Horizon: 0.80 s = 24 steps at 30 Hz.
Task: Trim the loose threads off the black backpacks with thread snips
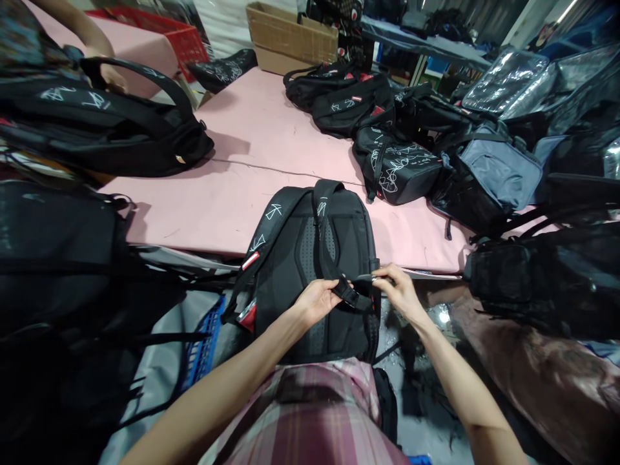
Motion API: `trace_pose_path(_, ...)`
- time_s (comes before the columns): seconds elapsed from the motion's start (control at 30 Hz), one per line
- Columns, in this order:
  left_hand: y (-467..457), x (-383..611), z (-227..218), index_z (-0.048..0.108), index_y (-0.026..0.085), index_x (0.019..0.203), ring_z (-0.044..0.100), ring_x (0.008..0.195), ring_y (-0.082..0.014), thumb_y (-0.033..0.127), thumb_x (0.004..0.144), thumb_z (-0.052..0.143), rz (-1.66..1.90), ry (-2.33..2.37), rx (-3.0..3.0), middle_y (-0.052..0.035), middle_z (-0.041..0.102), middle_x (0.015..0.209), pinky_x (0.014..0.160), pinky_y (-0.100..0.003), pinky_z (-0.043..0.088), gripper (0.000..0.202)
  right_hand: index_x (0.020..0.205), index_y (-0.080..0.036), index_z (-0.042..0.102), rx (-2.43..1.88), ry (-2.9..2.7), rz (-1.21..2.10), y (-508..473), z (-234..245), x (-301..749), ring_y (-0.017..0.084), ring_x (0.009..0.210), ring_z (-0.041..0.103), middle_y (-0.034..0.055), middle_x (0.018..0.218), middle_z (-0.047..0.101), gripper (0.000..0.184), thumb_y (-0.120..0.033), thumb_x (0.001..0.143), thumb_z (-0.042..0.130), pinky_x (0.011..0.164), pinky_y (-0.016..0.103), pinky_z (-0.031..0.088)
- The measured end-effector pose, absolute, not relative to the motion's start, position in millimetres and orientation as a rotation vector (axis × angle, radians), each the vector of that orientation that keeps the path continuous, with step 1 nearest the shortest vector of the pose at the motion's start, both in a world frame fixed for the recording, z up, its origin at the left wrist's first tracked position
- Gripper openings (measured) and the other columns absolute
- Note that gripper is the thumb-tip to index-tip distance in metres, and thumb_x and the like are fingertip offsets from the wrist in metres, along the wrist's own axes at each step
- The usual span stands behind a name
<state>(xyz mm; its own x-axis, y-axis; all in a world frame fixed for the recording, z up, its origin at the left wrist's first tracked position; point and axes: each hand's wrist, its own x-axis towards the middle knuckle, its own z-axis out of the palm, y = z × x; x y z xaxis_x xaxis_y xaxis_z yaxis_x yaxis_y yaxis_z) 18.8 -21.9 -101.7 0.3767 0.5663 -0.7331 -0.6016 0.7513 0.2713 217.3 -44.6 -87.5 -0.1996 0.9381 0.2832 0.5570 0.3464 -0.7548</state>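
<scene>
Table [252,148], pink top, wide. Black backpack [295,258] lies back-panel up at its near edge, lower end over the person's lap. Shoulder strap [325,239] runs down the panel. Left hand [317,300]: fingers closed, pinching the strap's lower end by the buckle [356,298]. Right hand [400,290] just beside, fingers gripping thin metal tool [364,278], tip at the strap.
</scene>
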Motion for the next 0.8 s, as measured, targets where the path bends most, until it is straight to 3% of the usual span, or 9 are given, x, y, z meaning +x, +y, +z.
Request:
trace_pose_path(0.07,-23,19,-101,0.058,0.004,0.08,0.065,0.06,-0.0136,-0.003,0.082,0.037,0.755,0.933,-0.065,-0.0089,0.065,0.068,0.062,-0.022,0.056,0.022,0.1,-0.021,0.057,-1.409,-1.629,0.692,-56,-90,215,0.016,0.075,0.056,0.0019,0.086,0.062,0.026,-0.039,0.081,0.057,0.067,0.028,0.042)
trace_pose_path(0.17,-23,20,-102,0.058,0.003,0.079,0.065,0.06,-0.0135,-0.003,0.082,0.036,0.761,0.93,-0.083,-0.0086,0.064,0.067,0.062,-0.021,0.056,0.023,0.103,-0.021,0.056,-1.473,-1.693,0.603,-80,-95,199,0.016,0.07,0.055,0.0018,0.085,0.061,0.036,-0.039,0.073,0.066,0.065,0.028,0.042)
trace_pose_path(0.27,-24,19,-104,0.058,0.003,0.079,0.065,0.061,-0.0139,-0.003,0.081,0.037,0.759,0.911,-0.077,-0.0084,0.064,0.067,0.061,-0.021,0.056,0.021,0.099,-0.021,0.059,-1.524,-1.885,0.413,-100,-95,179,0.016,0.066,0.053,0.0024,0.077,0.059,0.027,-0.038,0.079,0.061,0.063,0.028,0.039)
trace_pose_path(0.4,-25,17,-107,0.058,0.003,0.081,0.065,0.06,-0.0132,-0.004,0.08,0.037,0.757,0.885,-0.046,-0.0083,0.064,0.068,0.06,-0.02,0.056,0.022,0.108,-0.019,0.053,-1.577,-1.979,0.301,-99,-85,183,0.019,0.079,0.053,0.005,0.088,0.061,0.032,-0.04,0.084,0.054,0.071,0.032,0.036)
trace_pose_path(0.53,-27,16,-110,0.058,0.002,0.082,0.065,0.058,-0.0139,-0.005,0.079,0.038,0.745,0.855,-0.022,-0.0089,0.064,0.067,0.059,-0.021,0.055,0.021,0.095,-0.02,0.057,-1.452,-2.209,0.263,-80,-75,203,0.017,0.078,0.051,0.0028,0.087,0.064,0.018,-0.035,0.089,0.049,0.073,0.033,0.029)
trace_pose_path(0.8,-26,15,-111,0.057,0.002,0.083,0.064,0.057,-0.0135,-0.005,0.079,0.036,0.728,0.847,-0.028,-0.0089,0.063,0.065,0.059,-0.021,0.055,0.023,0.095,-0.022,0.06,-1.142,-2.513,0.249,-51,-74,210,0.016,0.077,0.049,0.0017,0.087,0.066,0.023,-0.04,0.088,0.048,0.072,0.034,0.024)
